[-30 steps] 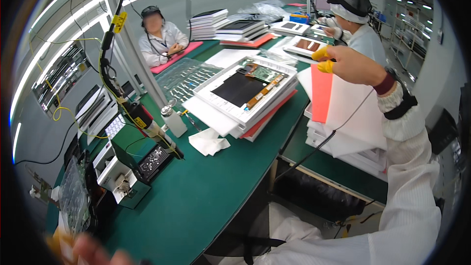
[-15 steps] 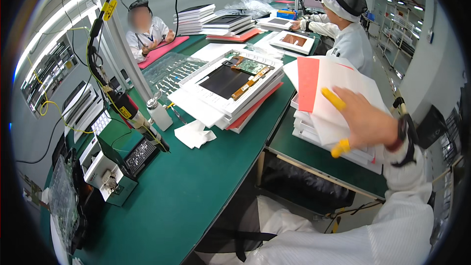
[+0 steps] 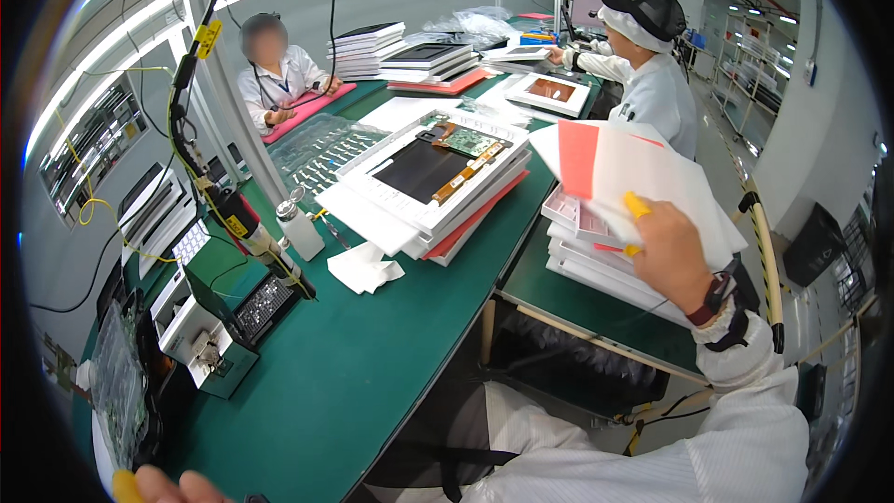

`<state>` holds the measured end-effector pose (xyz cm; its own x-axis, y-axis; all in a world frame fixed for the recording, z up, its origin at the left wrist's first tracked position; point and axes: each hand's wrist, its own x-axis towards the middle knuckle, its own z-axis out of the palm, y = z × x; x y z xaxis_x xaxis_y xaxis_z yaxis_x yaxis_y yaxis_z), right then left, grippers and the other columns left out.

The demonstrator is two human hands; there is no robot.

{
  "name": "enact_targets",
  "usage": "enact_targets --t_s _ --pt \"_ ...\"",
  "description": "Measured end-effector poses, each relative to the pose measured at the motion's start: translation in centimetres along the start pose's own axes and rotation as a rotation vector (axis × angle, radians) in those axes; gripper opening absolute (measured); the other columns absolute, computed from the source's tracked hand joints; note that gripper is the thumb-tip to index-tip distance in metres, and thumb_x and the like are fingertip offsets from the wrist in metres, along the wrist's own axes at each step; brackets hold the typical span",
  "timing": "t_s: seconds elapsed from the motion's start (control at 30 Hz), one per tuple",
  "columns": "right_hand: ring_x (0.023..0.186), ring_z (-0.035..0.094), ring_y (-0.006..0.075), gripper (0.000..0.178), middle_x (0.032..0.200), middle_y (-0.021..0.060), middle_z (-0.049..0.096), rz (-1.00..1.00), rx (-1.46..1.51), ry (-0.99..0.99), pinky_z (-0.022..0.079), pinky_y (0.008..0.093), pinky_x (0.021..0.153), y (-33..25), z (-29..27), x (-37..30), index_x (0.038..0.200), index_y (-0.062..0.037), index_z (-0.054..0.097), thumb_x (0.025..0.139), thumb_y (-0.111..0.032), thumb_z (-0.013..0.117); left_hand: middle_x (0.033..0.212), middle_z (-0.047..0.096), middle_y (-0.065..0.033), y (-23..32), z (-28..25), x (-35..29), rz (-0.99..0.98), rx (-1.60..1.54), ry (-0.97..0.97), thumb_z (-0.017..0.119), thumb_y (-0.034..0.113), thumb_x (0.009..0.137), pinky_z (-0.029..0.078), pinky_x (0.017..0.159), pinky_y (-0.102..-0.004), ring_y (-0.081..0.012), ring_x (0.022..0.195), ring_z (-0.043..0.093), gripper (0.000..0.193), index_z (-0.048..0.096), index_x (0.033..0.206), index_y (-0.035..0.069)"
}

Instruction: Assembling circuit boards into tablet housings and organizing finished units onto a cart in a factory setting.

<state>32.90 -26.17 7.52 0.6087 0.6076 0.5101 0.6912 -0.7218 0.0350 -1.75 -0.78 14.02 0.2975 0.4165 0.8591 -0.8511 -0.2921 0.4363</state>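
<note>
White sheets with a coral sheet, near 3 o'clock, right hand pinching their edge above stacked white trays. Left hand, between 7 and 8 o'clock: grip can't be told. Loose pinch could let the sheets slide apart.

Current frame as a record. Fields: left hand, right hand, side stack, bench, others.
left hand: lower left edge, partly cut off; grip unclear
right hand: yellow-tipped fingers pinch the edge of a thin white sheet
side stack: shallow white trays, partly under the sheet
bench: green-topped bench with white rectangular frame, flat black panel, green circuit board, crumpled white cloth
others: two white-coated people beyond
</note>
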Motion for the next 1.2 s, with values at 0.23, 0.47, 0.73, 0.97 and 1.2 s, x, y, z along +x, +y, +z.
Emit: enact_targets --t_s 0.23,0.47,0.73,0.97,1.2 --pt "0.080 0.062 0.0375 0.033 0.094 0.0218 0.063 0.184 -0.055 0.393 0.049 0.0408 0.072 0.8 -8.6 -1.6 0.108 0.0037 0.062 0.075 -0.002 0.063 0.128 0.051 -0.0212 -8.2 2.4 -0.7 -0.866 0.095 -0.204 0.047 0.042 0.095 0.051 0.089 -0.0411 -0.0342 0.118 0.051 0.062 0.036 0.137 -0.002" --pt "0.094 0.063 0.0309 0.028 0.111 0.0188 0.063 -0.041 -0.034 1.069 0.049 0.0345 0.084 1.4 -10.0 -3.3 0.117 0.0076 0.058 0.090 0.003 0.054 0.133 0.046 -0.0202 -11.0 5.0 4.1 -0.920 -0.626 -0.316 0.052 0.042 0.095 0.043 0.098 -0.0405 -0.0270 0.123 0.048 0.068 0.027 0.142 -0.001" --pt "0.119 0.050 0.0344 0.060 0.121 0.0160 0.058 -0.614 0.087 1.047 0.023 0.0584 0.109 -7.4 0.6 1.0 0.131 -0.0118 0.046 0.082 -0.033 0.072 0.098 0.059 -0.0152 -6.3 7.7 6.4 -0.505 -0.396 -0.365 0.068 0.021 0.077 0.047 0.078 -0.0309 -0.0190 0.084 0.056 0.063 0.038 0.125 -0.008" --pt "0.121 0.045 0.0408 0.058 0.123 0.0183 0.055 -0.881 0.261 0.996 0.020 0.0599 0.109 -18.4 0.8 0.7 0.127 -0.0088 0.047 0.080 -0.028 0.075 0.101 0.064 -0.0206 -3.9 1.9 0.9 -0.349 0.323 0.072 0.070 0.012 0.076 0.049 0.079 -0.0345 -0.0297 0.084 0.061 0.051 0.049 0.120 -0.004" --pt "0.120 0.044 0.0440 0.045 0.131 0.0261 0.041 -0.837 0.737 0.929 0.037 0.0590 0.100 -22.0 2.4 0.5 0.124 -0.0053 0.049 0.090 -0.031 0.064 0.112 0.057 -0.0119 3.4 -14.5 -3.5 0.180 0.278 0.784 0.056 0.041 0.091 0.050 0.090 -0.0466 -0.0277 0.106 0.057 0.053 0.045 0.127 0.003"
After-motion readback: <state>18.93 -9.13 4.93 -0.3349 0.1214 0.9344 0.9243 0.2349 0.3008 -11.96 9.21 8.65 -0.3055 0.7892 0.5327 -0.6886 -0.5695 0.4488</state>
